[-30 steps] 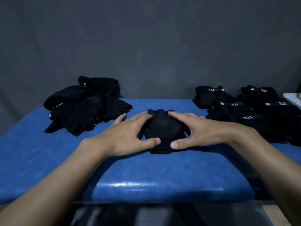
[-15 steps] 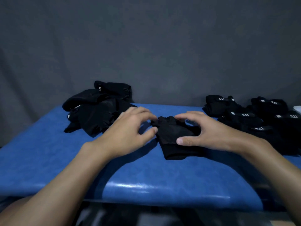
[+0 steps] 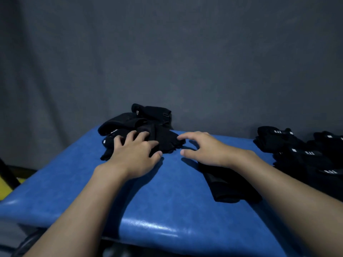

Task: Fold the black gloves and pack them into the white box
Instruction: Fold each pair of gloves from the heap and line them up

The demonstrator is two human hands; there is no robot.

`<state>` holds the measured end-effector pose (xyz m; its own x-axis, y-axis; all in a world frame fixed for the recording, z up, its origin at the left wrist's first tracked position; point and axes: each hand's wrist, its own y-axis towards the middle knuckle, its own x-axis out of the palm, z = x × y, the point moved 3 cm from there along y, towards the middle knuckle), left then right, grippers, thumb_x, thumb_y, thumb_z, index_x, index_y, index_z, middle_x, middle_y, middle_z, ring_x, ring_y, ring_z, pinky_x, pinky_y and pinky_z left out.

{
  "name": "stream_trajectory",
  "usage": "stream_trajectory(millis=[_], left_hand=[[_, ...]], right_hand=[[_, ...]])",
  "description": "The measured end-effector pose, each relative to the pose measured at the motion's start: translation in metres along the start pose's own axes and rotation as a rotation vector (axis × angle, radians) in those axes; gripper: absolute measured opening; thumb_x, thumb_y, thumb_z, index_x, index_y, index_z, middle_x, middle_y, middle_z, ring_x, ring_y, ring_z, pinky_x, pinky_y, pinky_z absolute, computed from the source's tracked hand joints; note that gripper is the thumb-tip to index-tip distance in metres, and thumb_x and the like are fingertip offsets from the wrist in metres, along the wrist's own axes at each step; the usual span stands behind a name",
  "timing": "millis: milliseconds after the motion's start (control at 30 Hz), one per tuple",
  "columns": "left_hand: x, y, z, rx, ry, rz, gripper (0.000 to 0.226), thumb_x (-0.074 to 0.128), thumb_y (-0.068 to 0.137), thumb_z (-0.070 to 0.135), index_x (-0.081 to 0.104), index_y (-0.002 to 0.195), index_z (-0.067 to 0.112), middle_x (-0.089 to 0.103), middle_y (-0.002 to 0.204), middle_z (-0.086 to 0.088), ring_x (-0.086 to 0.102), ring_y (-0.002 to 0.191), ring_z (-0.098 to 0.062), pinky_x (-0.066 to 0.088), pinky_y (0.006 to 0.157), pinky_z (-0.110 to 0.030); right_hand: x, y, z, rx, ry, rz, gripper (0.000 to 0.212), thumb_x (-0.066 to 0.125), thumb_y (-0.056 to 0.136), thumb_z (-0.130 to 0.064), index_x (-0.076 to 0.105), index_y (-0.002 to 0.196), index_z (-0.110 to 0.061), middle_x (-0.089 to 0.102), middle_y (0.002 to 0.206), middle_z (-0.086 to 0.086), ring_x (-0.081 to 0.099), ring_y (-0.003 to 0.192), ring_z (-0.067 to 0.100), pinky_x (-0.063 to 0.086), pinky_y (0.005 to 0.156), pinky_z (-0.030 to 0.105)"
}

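Head view: left hand (image 3: 133, 154) lies open, fingers spread flat on a loose pile of unfolded black fabric gloves (image 3: 161, 138) at the far left of the blue padded table (image 3: 167, 210). Right hand (image 3: 206, 149) is relaxed, fingers loosely curled, grasping nothing, just beside the pile. One folded black glove (image 3: 228, 188) lies under the right wrist. Labelled folded black gloves (image 3: 289, 143) are stacked far right.

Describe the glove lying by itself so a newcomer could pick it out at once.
On the blue table, look right of the middle. Partly under the wrist of the right hand lies the folded glove. Unlike the loose pile at the back left, under the left hand, and the white-labelled stack at far right, it lies alone and shows no label.
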<state>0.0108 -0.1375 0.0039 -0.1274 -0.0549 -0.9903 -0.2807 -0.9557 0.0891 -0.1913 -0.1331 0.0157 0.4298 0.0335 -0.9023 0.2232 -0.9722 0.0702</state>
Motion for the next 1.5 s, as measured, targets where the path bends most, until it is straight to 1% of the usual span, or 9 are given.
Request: stream_trajectory(millis=[233,367,500,700,833,1033,1233,1367,1500], left_hand=[[-0.001,0.003,-0.009,-0.058,0.036,-0.045,0.056,0.03,0.098,0.061,0.037,0.147,0.035,0.008,0.165,0.0,-0.003,0.152,-0.028,0.004,0.116,-0.056],[0.0,0.003,-0.01,-0.049,0.017,-0.047,0.054,0.03,0.098,0.061,0.026,0.15,0.045,0.008,0.165,0.0,-0.003,0.152,-0.028,0.003,0.116,-0.055],[0.0,0.004,-0.009,-0.053,0.018,-0.059,0.056,0.03,0.098,0.061,0.024,0.151,0.043,0.007,0.165,0.0,-0.003,0.152,-0.029,0.003,0.117,-0.055],[0.0,0.002,-0.007,-0.052,0.007,-0.049,0.058,0.033,0.098,0.06,0.019,0.152,0.044,0.008,0.165,-0.001,-0.003,0.152,-0.028,0.003,0.118,-0.055],[-0.001,0.001,-0.008,-0.039,-0.029,-0.004,0.057,0.035,0.098,0.059,0.024,0.151,0.042,0.013,0.164,-0.001,0.001,0.151,-0.027,0.005,0.118,-0.054],[-0.018,0.01,-0.029,-0.083,-0.117,0.316,0.051,0.039,0.098,0.053,0.039,0.145,0.035,0.022,0.159,-0.003,0.009,0.149,-0.022,0.009,0.119,-0.048],[-0.016,0.021,-0.057,-0.16,-0.14,0.236,0.051,0.035,0.1,0.053,0.04,0.146,0.032,0.006,0.166,0.002,-0.008,0.153,-0.019,-0.003,0.12,-0.055],[-0.014,0.025,-0.062,-0.182,-0.137,0.165,0.046,0.034,0.102,0.048,0.052,0.136,0.022,0.008,0.166,0.007,-0.008,0.153,-0.02,-0.004,0.116,-0.063],[-0.013,0.029,-0.063,-0.199,-0.125,0.152,0.046,0.033,0.103,0.041,0.049,0.136,0.015,0.015,0.164,0.01,-0.006,0.153,-0.019,-0.005,0.114,-0.067]], right_hand=[[0.019,0.031,0.004,0.07,0.073,-0.072,0.054,0.058,0.078,-0.061,0.052,0.13,-0.046,0.051,0.142,-0.013,0.041,0.136,0.014,0.029,0.114,0.044],[0.023,0.038,-0.001,0.075,0.097,-0.029,0.047,0.06,0.088,-0.05,0.057,0.131,-0.03,0.05,0.137,-0.013,0.044,0.132,0.012,0.03,0.114,0.043],[0.02,0.038,0.0,0.052,0.075,-0.01,0.034,0.057,0.092,-0.042,0.062,0.122,-0.026,0.048,0.128,-0.018,0.049,0.122,0.011,0.032,0.112,0.043],[0.02,0.032,-0.002,0.06,0.121,-0.078,0.045,0.061,0.084,-0.048,0.058,0.129,-0.041,0.052,0.136,-0.019,0.045,0.133,0.01,0.027,0.116,0.045],[0.02,0.033,-0.005,0.089,0.114,-0.074,0.04,0.061,0.089,-0.045,0.06,0.126,-0.031,0.051,0.136,-0.013,0.047,0.128,0.013,0.029,0.114,0.044],[0.013,0.031,-0.013,0.045,0.061,0.004,0.04,0.063,0.089,-0.042,0.056,0.129,-0.038,0.041,0.146,-0.017,0.038,0.135,0.01,0.021,0.116,0.039],[0.016,0.039,-0.044,-0.083,0.078,0.035,0.046,0.063,0.09,-0.036,0.052,0.135,-0.038,0.033,0.152,-0.021,0.032,0.139,0.005,0.015,0.116,0.037],[0.023,0.047,-0.051,-0.117,0.13,0.021,0.044,0.064,0.089,-0.036,0.054,0.132,-0.038,0.034,0.15,-0.022,0.033,0.139,0.005,0.018,0.119,0.041],[0.028,0.05,-0.048,-0.107,0.172,0.005,0.043,0.064,0.089,-0.034,0.055,0.132,-0.034,0.033,0.151,-0.02,0.032,0.14,0.007,0.019,0.119,0.043]])
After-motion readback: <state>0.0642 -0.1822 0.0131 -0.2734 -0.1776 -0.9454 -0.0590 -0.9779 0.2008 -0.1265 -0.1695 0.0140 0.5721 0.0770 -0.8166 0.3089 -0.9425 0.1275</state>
